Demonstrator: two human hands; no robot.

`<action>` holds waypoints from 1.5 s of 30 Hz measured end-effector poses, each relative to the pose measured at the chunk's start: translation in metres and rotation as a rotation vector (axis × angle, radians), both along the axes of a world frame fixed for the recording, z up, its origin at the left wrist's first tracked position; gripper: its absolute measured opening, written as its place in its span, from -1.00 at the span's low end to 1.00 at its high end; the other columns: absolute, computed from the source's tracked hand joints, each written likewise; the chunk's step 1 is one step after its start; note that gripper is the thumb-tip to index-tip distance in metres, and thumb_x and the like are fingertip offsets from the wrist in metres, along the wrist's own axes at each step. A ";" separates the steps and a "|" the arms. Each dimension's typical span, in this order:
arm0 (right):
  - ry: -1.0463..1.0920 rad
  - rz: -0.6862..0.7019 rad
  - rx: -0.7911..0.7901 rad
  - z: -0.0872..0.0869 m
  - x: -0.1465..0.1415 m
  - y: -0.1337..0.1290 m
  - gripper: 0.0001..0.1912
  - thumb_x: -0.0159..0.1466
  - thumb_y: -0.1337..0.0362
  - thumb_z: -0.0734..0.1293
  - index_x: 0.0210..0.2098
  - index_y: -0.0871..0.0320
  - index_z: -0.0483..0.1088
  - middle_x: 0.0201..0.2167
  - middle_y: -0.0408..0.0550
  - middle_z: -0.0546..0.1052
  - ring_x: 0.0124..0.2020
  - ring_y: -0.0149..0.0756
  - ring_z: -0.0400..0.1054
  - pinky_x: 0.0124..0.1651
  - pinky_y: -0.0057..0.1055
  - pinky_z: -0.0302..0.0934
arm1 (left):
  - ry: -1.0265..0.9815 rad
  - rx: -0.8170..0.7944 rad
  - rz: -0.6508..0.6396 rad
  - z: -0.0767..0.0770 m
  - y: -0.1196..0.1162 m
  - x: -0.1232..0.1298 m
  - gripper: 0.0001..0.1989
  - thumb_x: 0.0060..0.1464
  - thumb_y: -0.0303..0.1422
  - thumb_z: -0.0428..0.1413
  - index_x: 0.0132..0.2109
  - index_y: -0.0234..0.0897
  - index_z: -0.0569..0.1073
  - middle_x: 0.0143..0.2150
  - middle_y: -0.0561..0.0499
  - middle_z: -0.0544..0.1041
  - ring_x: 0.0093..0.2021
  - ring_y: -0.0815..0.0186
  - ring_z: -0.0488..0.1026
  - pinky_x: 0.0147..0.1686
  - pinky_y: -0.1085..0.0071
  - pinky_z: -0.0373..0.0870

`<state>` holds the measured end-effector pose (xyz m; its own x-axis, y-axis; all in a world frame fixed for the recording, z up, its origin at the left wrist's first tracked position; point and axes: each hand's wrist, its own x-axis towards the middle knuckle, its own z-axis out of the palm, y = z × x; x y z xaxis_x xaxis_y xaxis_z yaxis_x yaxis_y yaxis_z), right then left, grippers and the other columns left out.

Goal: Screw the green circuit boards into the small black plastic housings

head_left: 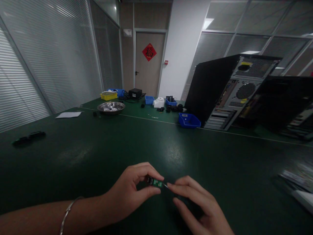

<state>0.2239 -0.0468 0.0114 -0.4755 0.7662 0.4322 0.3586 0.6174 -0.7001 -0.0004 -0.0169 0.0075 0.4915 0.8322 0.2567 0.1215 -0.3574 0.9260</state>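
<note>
My left hand (137,187) pinches a small green circuit board (157,183) between thumb and fingertips, above the green table. A dark metallic block, perhaps a connector, sits at the board's left end. Close by on the right, my right hand (195,200) has its fingers closed around a thin tool with a pale metal tip (165,185). That tip meets or nearly meets the right end of the board. Most of the tool is hidden in the fingers and shadow, so its kind cannot be made out.
A black computer case (215,88) leans at the right, with a blue bin (189,120) before it. A metal bowl (111,107), paper sheet (68,115) and yellow basket (109,95) stand at the back left. Dark parts (29,138) lie on the left.
</note>
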 end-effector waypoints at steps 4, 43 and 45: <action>-0.015 -0.001 0.000 0.001 0.000 0.000 -0.54 0.26 0.53 0.25 0.05 -0.08 0.38 -0.21 -0.08 0.45 -0.21 -0.34 0.43 -0.20 -0.49 0.37 | 0.001 0.001 0.006 0.000 0.000 -0.001 -0.83 0.07 -0.49 0.20 -0.14 -0.28 0.52 -0.19 -0.05 0.50 -0.18 0.26 0.47 -0.16 0.32 0.39; -0.011 -0.025 0.009 0.005 -0.003 -0.002 -0.58 0.24 0.53 0.26 -0.01 -0.02 0.43 -0.24 -0.06 0.49 -0.24 -0.32 0.46 -0.23 -0.48 0.39 | 0.017 -0.074 -0.013 0.004 -0.001 0.000 -0.84 0.06 -0.47 0.19 -0.16 -0.34 0.52 -0.22 -0.07 0.50 -0.21 0.26 0.46 -0.18 0.32 0.37; -0.008 -0.016 0.012 0.005 -0.002 -0.002 -0.57 0.24 0.53 0.26 0.01 -0.04 0.42 -0.23 -0.07 0.48 -0.24 -0.32 0.45 -0.22 -0.48 0.39 | -0.012 -0.095 -0.018 0.004 -0.001 0.000 -0.84 0.06 -0.47 0.20 -0.16 -0.34 0.52 -0.22 -0.06 0.50 -0.20 0.26 0.47 -0.17 0.32 0.37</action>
<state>0.2215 -0.0485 0.0160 -0.4669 0.7687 0.4373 0.3742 0.6197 -0.6899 0.0000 -0.0181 0.0119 0.5043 0.8440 0.1825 0.1048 -0.2696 0.9572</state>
